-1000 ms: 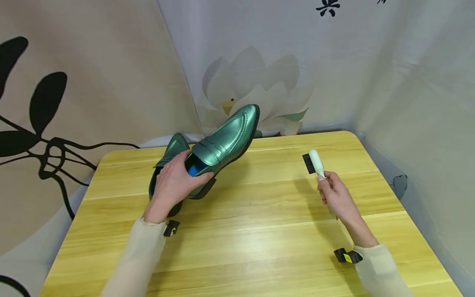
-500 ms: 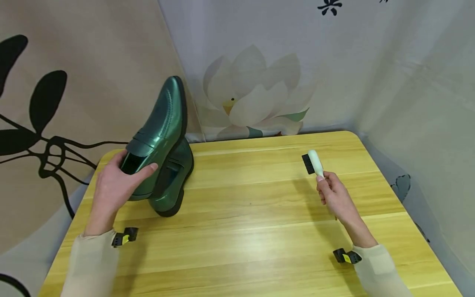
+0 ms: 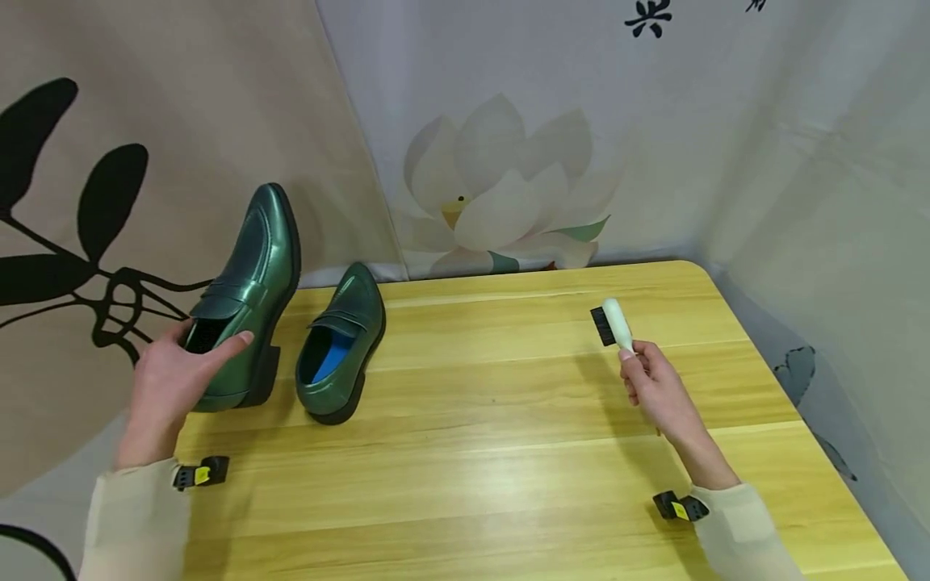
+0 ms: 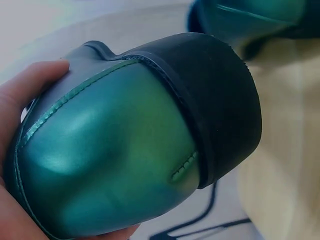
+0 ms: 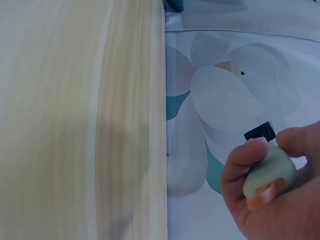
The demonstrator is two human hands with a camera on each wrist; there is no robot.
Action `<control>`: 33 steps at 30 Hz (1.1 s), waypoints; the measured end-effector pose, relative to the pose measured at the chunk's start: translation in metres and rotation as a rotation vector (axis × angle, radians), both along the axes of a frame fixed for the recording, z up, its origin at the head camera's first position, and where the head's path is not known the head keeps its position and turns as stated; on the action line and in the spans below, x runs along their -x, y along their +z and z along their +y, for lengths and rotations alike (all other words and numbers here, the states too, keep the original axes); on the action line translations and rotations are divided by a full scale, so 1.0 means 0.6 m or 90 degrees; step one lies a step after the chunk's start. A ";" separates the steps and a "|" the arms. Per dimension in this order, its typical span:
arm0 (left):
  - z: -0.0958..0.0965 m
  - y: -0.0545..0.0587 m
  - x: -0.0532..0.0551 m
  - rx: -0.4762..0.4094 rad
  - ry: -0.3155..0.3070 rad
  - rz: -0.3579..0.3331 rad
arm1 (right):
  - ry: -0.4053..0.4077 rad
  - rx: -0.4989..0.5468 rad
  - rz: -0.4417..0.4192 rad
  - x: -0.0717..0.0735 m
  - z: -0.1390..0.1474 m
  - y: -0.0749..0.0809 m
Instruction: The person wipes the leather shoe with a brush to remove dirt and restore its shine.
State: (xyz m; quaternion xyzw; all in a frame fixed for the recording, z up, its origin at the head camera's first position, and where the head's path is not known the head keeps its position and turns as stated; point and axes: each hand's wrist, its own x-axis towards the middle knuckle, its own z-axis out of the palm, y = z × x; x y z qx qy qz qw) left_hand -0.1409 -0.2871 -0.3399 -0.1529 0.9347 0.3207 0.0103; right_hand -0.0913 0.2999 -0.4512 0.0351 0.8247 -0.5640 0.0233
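Note:
My left hand [image 3: 174, 375] grips a green loafer [image 3: 250, 270] around its heel opening, the thumb on the near side. The toe of this shoe points up and away, tilted above the table's left edge. In the left wrist view its shiny heel counter [image 4: 110, 150] and black heel block [image 4: 225, 105] fill the middle. A second green loafer [image 3: 349, 311] with a blue insole stands on the table to the right of the held one. Over at the right, my right hand [image 3: 657, 387] pinches the handle of a small white brush [image 3: 617, 323] with black bristles, held above the table.
A wooden table [image 3: 494, 484] with rounded corners lies under both hands. Behind it hangs a pale curtain [image 3: 523, 48] printed with a lotus, and dark leaf shapes show at the left. Each wrist wears a small black camera [image 3: 680, 506].
My left hand has swung the held loafer from the middle over to the left, away from the standing loafer, which now shows fully. My right hand with the brush has barely moved.

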 end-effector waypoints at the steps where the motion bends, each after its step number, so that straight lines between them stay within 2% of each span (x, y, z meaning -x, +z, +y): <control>1: -0.005 -0.006 0.001 0.002 -0.002 -0.003 | 0.001 -0.001 -0.002 0.000 -0.001 -0.001; 6: -0.029 -0.031 0.008 0.033 -0.009 -0.019 | 0.000 -0.004 -0.008 0.000 -0.003 -0.005; 11: -0.051 -0.051 0.021 0.073 -0.023 -0.076 | -0.001 0.001 -0.014 0.000 -0.003 -0.008; 19: -0.061 -0.097 0.034 0.146 -0.084 -0.121 | -0.002 -0.007 -0.023 -0.002 -0.003 -0.014; 26: -0.041 -0.100 0.052 0.142 -0.146 -0.181 | -0.006 -0.002 -0.019 0.002 -0.003 -0.014; 33: -0.023 -0.100 0.075 0.151 -0.173 -0.225 | -0.008 -0.005 -0.024 0.003 -0.001 -0.014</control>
